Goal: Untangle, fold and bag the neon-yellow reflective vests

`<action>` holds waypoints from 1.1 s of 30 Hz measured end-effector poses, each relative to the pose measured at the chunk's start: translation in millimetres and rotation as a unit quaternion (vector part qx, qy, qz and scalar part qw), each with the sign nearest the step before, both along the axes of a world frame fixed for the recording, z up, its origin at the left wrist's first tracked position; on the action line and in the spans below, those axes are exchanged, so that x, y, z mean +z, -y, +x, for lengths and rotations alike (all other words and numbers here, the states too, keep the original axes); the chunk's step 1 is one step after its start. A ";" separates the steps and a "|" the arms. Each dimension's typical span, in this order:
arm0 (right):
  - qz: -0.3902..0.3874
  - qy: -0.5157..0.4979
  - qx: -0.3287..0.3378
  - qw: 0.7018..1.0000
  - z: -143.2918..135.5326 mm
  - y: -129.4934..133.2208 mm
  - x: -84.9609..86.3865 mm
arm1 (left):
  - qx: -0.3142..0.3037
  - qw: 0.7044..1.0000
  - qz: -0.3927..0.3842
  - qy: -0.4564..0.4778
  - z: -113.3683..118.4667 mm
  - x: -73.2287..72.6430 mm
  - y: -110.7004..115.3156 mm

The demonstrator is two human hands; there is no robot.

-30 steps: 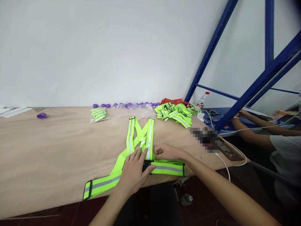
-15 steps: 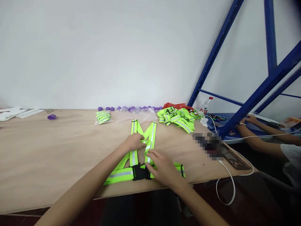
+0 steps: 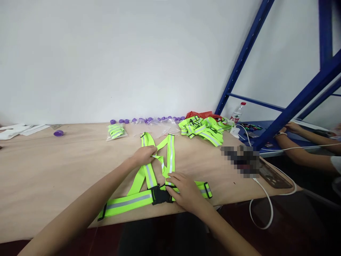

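Observation:
A neon yellow-green reflective harness (image 3: pixel 149 175) with grey stripes lies spread on the table in front of me. Its black buckle (image 3: pixel 160 195) is fastened near the table's front edge. My left hand (image 3: pixel 145 155) is closed on a thin, twisted strap of the harness, over the left shoulder strap. Lower right, my right hand (image 3: pixel 184 188) rests with bent fingers on the bottom of the right strap, just beside the buckle. Its fingertips press on the webbing there.
A bagged harness (image 3: pixel 116 131) lies farther back, beside clear plastic bags (image 3: pixel 168 127) and several purple rolls (image 3: pixel 149 120). At right are a heap of loose harnesses (image 3: pixel 204 129), a bottle (image 3: pixel 238 113), a white cable (image 3: pixel 271 209) and a blue frame (image 3: pixel 242 49). A co-worker's arms (image 3: pixel 298 147) show beyond.
My left hand has moved left, drawing a strap out from the right strap, where it was bunched. My right hand has shifted slightly down. The view has turned a little.

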State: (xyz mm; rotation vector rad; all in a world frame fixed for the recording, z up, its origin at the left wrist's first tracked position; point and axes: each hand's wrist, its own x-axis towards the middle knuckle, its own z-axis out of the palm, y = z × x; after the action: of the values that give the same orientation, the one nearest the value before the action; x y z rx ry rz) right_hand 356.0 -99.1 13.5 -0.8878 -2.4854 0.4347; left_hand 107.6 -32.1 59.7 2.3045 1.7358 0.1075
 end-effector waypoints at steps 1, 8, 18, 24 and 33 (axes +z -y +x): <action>0.001 -0.003 -0.001 1.000 -0.3 0.3 -0.2 | -0.010 1.000 -0.008 0.001 -2.1 1.1 1.1; 0.001 -0.006 -0.007 1.000 -1.2 1.6 -1.9 | -0.059 0.983 -0.168 0.047 -7.7 20.8 -8.2; -0.004 -0.002 -0.013 1.000 -0.1 1.2 -4.9 | 0.024 0.955 -0.283 0.089 9.3 20.5 -33.4; 0.007 -0.005 -0.011 1.000 -0.8 1.1 -6.0 | 0.055 0.950 -0.271 0.144 10.8 19.7 -25.5; 0.014 0.000 -0.009 1.000 -0.5 1.5 -4.8 | 0.122 0.922 -0.341 0.137 34.3 26.7 -37.1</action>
State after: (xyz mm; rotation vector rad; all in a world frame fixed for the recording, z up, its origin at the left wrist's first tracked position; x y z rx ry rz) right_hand 355.5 -100.6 8.8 -0.8976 -2.4764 0.3928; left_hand 141.8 4.9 86.4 1.4954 1.5768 -0.1109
